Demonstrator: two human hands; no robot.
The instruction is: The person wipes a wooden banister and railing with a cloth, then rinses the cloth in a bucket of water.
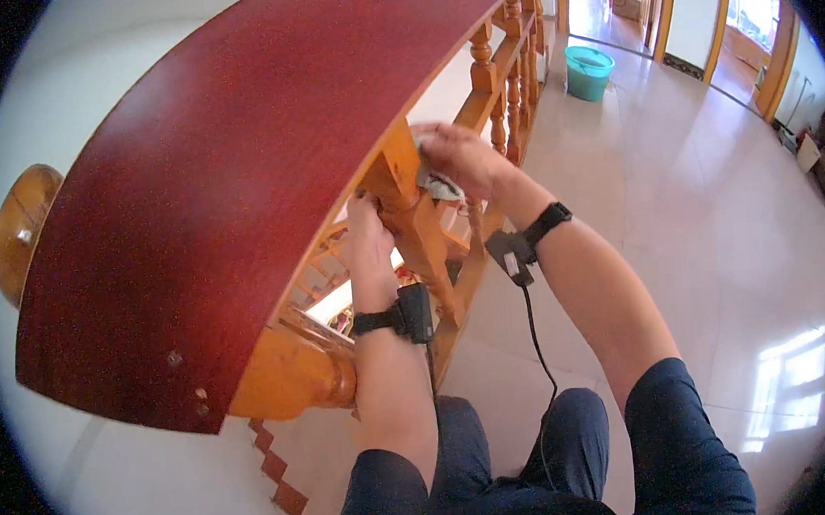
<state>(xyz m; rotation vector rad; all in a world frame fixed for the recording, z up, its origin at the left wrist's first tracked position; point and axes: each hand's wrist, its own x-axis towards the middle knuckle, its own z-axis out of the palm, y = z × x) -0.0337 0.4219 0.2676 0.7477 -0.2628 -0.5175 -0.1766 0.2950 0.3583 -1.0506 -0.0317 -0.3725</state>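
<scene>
Right hand curls around pale cloth against wooden baluster; left hand opposite, perhaps steadying, finger closure untellable.

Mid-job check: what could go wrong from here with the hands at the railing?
The black cable hanging below the right wrist could snag on the railing's woodwork if that arm swings inward.

The pale cloth at the right hand might drop through the open railing if the grip loosens beside the wooden baluster.

The left hand is close to the edge of the red board, so lifting it quickly could knock the knuckles.
</scene>
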